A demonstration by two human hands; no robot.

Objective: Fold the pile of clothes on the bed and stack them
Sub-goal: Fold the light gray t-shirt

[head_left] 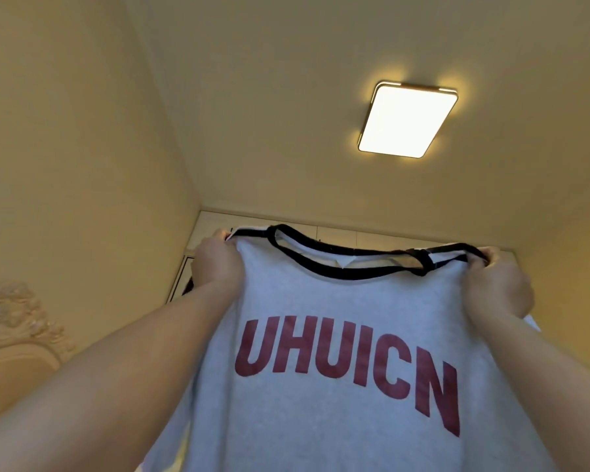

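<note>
I hold a light grey T-shirt (338,308) up high in front of me; it has a black collar and dark red letters across the chest. My left hand (217,264) grips its left shoulder, and my right hand (494,284) grips its right shoulder. The shirt hangs spread between them, front side towards me, and its lower part runs out of the frame. The view tilts up at the ceiling, so the bed and the pile of clothes are out of sight.
A lit rectangular ceiling lamp (407,119) is above right. A carved cream headboard (17,328) stands at the left against the yellow wall. White wardrobe doors (355,238) show behind the shirt's collar.
</note>
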